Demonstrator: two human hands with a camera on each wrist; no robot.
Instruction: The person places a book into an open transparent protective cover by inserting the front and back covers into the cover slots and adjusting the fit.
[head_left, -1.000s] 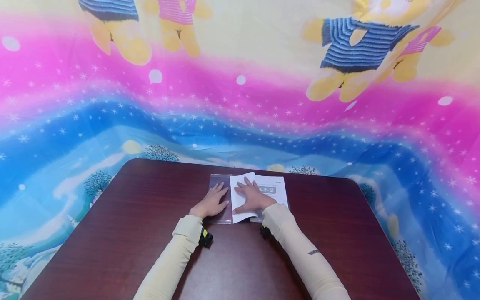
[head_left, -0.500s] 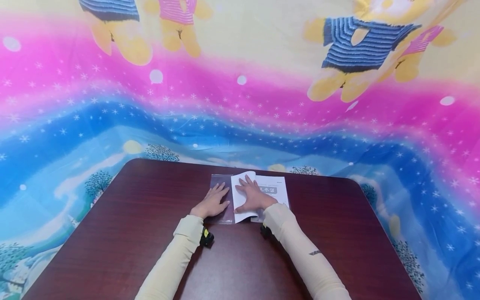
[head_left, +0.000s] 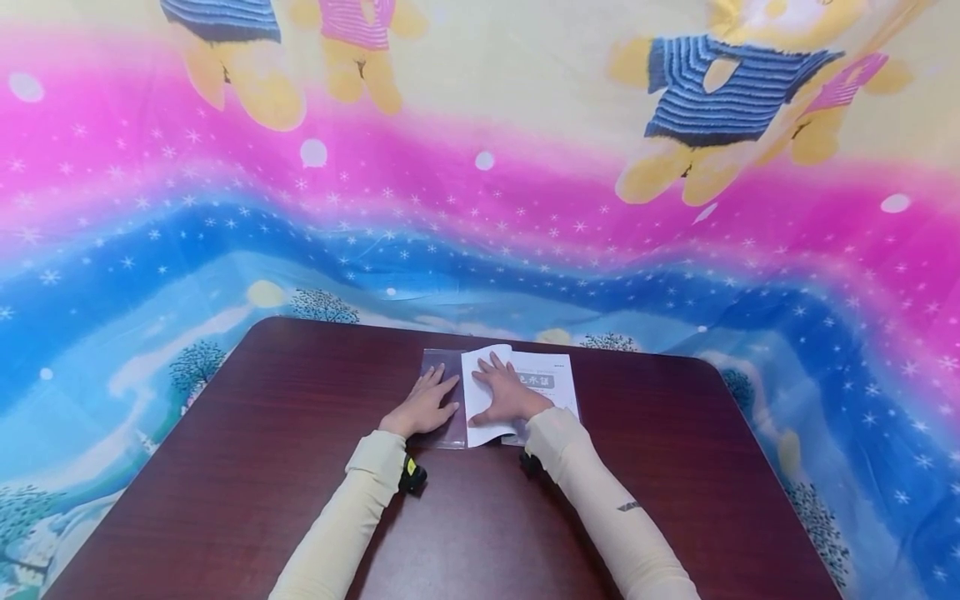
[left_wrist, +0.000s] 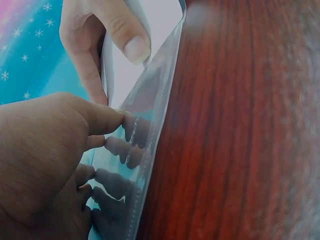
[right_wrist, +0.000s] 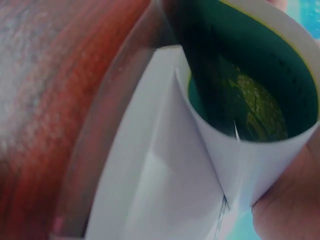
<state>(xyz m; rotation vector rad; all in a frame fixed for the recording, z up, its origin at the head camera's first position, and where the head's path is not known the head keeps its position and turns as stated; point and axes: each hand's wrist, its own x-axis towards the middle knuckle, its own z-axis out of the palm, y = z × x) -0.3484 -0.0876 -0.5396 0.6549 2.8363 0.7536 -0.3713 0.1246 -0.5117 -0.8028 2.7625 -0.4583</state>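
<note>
A book [head_left: 558, 371] with white pages and a grey title box lies near the far side of the table. Its front cover [head_left: 480, 429] is bent over to the left, white side up; the right wrist view shows the curled cover [right_wrist: 215, 30] with a green inner face. Spread fingers of my right hand [head_left: 506, 396] press on this cover, and the left wrist view shows the thumb on it. A clear plastic book jacket [head_left: 453, 437] extends left from under the cover. My left hand [head_left: 423, 404] rests on it with straight fingers, their reflections showing in the plastic.
The dark red wooden table [head_left: 247, 467] has rounded far corners. A cartoon-printed curtain [head_left: 480, 208] hangs just behind it. A black wrist camera [head_left: 411, 477] sits under the left cuff, with another black camera [head_left: 530, 462] by the right cuff.
</note>
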